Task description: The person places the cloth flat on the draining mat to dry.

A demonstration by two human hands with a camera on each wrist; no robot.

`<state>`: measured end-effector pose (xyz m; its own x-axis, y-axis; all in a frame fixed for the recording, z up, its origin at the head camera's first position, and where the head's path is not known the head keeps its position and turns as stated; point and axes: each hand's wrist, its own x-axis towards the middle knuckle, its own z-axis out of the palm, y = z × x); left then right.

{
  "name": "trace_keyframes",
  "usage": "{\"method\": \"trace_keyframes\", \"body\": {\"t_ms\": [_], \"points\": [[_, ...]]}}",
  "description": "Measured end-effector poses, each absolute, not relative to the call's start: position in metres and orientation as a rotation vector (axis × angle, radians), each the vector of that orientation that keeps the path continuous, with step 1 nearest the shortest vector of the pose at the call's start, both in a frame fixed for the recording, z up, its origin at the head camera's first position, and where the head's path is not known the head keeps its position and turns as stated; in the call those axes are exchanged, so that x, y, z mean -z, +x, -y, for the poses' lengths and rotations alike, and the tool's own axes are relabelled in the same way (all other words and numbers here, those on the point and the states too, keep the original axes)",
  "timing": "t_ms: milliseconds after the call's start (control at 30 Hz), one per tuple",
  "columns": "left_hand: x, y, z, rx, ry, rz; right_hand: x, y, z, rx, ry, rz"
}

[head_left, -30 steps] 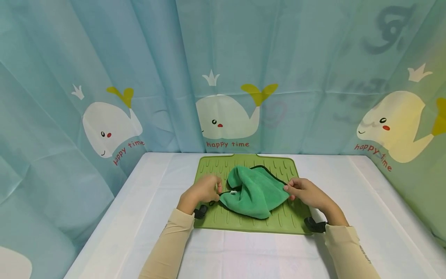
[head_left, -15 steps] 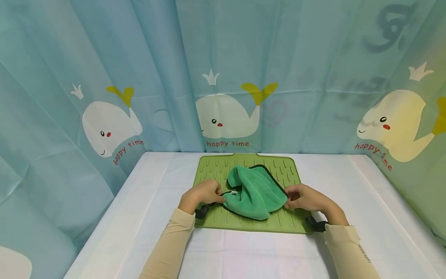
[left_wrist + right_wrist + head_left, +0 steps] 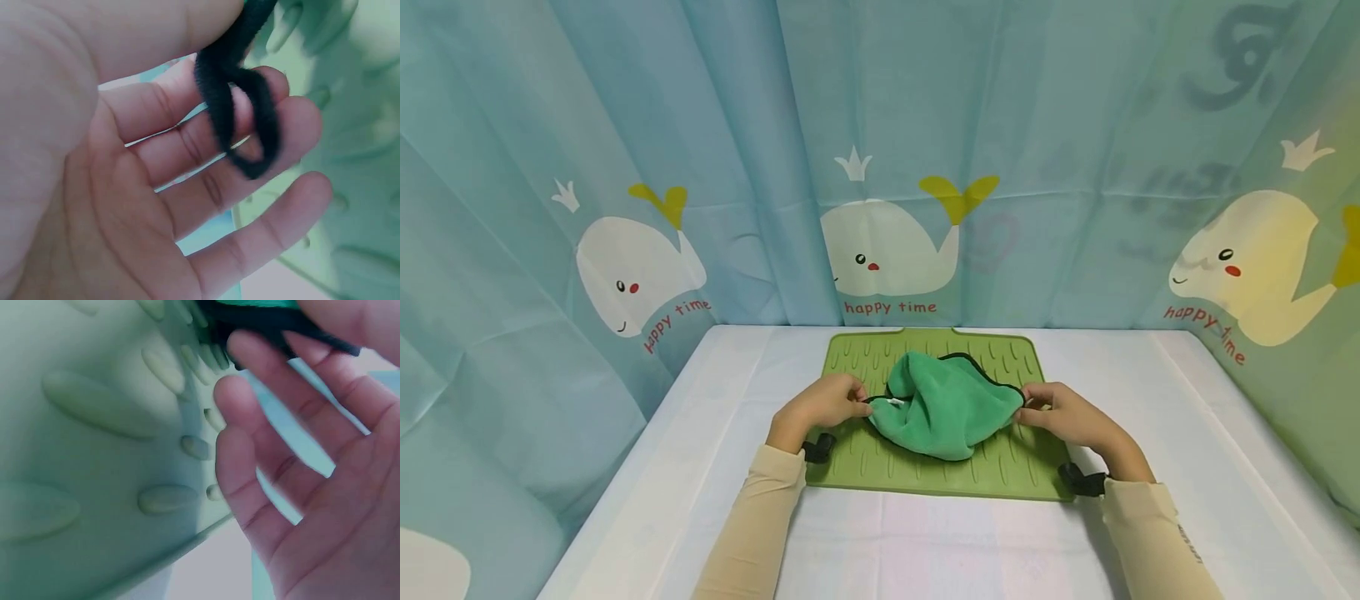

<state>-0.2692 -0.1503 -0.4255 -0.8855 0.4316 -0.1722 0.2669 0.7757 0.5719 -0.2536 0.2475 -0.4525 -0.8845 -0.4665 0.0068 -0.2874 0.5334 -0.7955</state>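
A crumpled green towel [image 3: 946, 408] with black edging and a small white tag lies in the middle of the green ridged mat [image 3: 895, 477]. At its left corner my left hand [image 3: 822, 403] pinches the cloth between thumb and fingers. The left wrist view has the black hanging loop [image 3: 270, 119] of the towel dangling over the other fingers. My right hand [image 3: 1070, 414] pinches the opposite corner by its black edging [image 3: 312, 328], thumb on top. In the right wrist view the lower fingers are loosely bent beneath the cloth.
The mat lies on a table with a white cloth [image 3: 700, 500]. Behind it hangs a light blue curtain [image 3: 1037, 275] printed with white whales, which also closes off both sides. Black camera straps [image 3: 1078, 481] sit on the wrists.
My left hand has shifted slightly left and up with the towel's corner. The right hand has taken a fresh pinch on its corner, and the towel is drawn a little wider.
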Motion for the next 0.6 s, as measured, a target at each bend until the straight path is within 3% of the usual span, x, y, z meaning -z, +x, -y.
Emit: {"method": "trace_keyframes", "body": {"t_ms": [600], "points": [[0.439,-0.281,0.176,-1.047,0.587,-2.528,0.462,-0.260,-0.259,1.503,-0.612,-2.307]]}}
